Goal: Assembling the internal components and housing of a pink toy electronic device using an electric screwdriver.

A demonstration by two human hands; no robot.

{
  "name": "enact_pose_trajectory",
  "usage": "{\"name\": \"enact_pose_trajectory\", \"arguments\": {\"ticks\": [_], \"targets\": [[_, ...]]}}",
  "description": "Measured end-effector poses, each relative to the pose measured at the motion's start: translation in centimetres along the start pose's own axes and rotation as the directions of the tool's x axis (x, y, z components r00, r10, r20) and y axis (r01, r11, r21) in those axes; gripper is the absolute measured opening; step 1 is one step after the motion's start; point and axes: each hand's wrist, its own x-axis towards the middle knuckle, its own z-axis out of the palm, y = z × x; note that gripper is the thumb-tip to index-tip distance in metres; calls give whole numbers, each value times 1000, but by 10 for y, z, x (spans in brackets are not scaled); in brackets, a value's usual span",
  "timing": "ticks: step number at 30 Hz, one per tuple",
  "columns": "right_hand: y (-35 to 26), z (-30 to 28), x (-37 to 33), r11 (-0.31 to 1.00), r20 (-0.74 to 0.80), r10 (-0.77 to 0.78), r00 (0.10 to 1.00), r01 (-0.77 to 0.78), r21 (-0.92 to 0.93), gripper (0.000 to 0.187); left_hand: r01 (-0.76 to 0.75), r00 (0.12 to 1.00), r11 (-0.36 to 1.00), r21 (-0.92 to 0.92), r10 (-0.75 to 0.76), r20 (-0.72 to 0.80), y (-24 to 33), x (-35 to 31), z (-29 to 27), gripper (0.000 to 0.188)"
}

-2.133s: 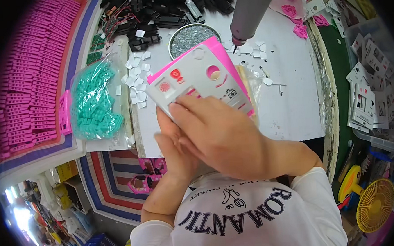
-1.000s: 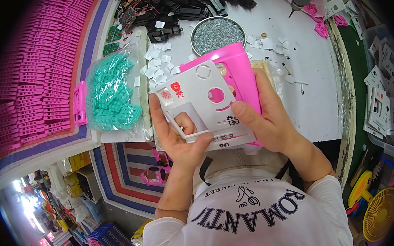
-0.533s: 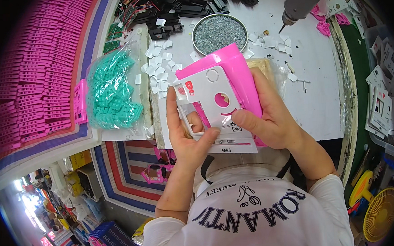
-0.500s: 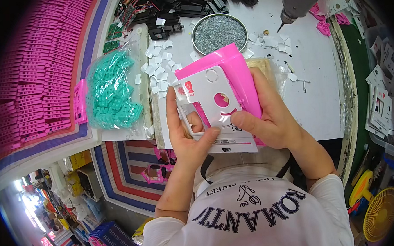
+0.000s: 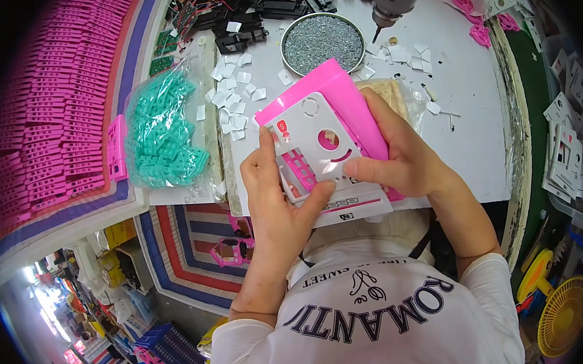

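Over the near edge of the white table, both my hands hold a pink plastic shell [image 5: 338, 79] with a white printed panel [image 5: 312, 131] against its front. The panel has a round hole, a rectangular window and a small red print. Pink slotted plastic shows through the window. My left hand [image 5: 272, 190] grips the left side, thumb on the panel's lower part and fingers along its edge. My right hand [image 5: 400, 158] wraps round the shell's right side, its thumb pressing on the panel near the lower right corner. A white printed strip [image 5: 346, 208] shows below the panel.
A round tray of small screws [image 5: 323, 43] stands behind the shell, near white paper squares [image 5: 233, 105] and black plastic parts [image 5: 261, 10]. An electric screwdriver [image 5: 391, 6] hangs at upper right. On the left are a bag of turquoise parts [image 5: 168, 136] and stacked pink pieces [image 5: 60, 109].
My left fingers have shifted out of the panel's window, which now shows pink plastic instead of a fingertip. The panel has tilted slightly. The hanging screwdriver has swung left.
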Motion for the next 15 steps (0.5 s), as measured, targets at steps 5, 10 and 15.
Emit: {"name": "enact_pose_trajectory", "arguments": {"ticks": [5, 10, 15], "targets": [[10, 6, 3, 988, -69, -5, 998, 15, 151, 95, 26, 1000, 1000, 9, -26, -9, 2, 7, 3, 104], [14, 9, -5, 892, -7, -21, 1000, 22, 452, 94, -12, 996, 997, -73, 5, -93, -4, 9, 3, 106], [23, -3, -16, 859, 167, -88, 982, -10, 512, 101, 5, 989, 999, -47, -12, -148, -9, 13, 3, 106]]}}
